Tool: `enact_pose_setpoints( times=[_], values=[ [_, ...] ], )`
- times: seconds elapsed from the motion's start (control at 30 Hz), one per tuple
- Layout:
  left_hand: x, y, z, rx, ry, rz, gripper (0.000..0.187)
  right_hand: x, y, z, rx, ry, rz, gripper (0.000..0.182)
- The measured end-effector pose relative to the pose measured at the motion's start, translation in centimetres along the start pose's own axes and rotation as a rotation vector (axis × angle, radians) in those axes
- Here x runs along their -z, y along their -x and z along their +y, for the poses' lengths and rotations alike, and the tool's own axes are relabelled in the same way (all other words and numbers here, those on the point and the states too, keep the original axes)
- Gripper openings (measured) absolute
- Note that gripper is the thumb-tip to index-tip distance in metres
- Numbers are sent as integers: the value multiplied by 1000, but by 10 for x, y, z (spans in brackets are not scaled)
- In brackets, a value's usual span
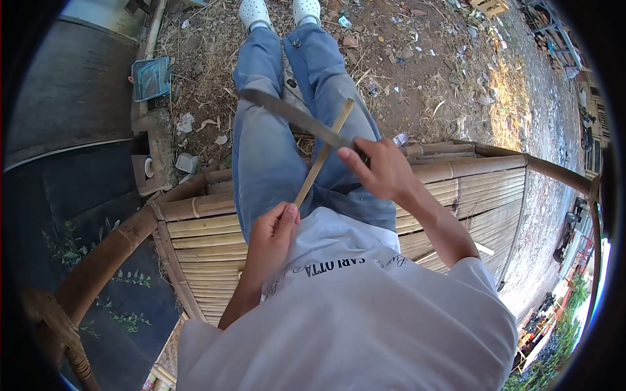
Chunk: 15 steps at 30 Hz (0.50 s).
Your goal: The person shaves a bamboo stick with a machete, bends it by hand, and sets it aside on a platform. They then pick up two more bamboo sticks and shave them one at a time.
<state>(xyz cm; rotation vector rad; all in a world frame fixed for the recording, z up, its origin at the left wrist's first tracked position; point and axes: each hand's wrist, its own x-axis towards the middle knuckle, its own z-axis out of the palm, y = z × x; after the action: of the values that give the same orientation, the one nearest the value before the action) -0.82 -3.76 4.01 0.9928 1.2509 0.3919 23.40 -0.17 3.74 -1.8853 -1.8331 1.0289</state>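
Note:
Over my lap, my right hand [378, 168] is wrapped round the handle of a long knife [297, 117], whose blade points up and to the left. A thin bamboo strip [319, 159] slants across my thighs. Its lower end is pinched in my left hand [275, 228], close to my waist. The blade crosses the strip near my right hand and appears to touch it. The upper end of the strip sticks out beyond the blade. The knife's handle is mostly hidden by my fingers.
I sit on a bamboo-slat bench [202, 251] with a round bamboo rail [456, 168]. Litter and dry shavings cover the dirt ground [417, 72] ahead. A blue dustpan-like plastic thing [151, 79] leans at the left. White clogs [254, 12] are on my feet.

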Motion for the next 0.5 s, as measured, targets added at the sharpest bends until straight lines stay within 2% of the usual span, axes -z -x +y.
enact_pose_setpoints(
  times=[0.13, 0.2, 0.27, 0.33, 0.4, 0.43, 0.5],
  values=[
    [1, 3, 6, -28, -89, 19, 37, -13, 8, -11, 129, 74, -50, 61],
    [2, 10, 11, -60, -156, 40, 38, -11, 1, -7, 189, 156, 50, 61],
    [4, 17, 7, -90, -219, 67, 40, -6, -18, 11, 122, 183, 126, 57],
    [8, 17, -8, -22, -168, 43, 40, 10, -37, 31, 64, 215, 205, 54],
    [9, 18, -14, -24, -181, 54, 41, 26, -48, 44, -137, -71, 261, 63],
    [9, 20, -16, -17, -190, 63, 41, 27, -45, 43, -132, -69, 253, 63],
    [8, 19, -16, -3, -143, 44, 39, 28, -33, 36, -242, -987, -26, 55]
  ],
)
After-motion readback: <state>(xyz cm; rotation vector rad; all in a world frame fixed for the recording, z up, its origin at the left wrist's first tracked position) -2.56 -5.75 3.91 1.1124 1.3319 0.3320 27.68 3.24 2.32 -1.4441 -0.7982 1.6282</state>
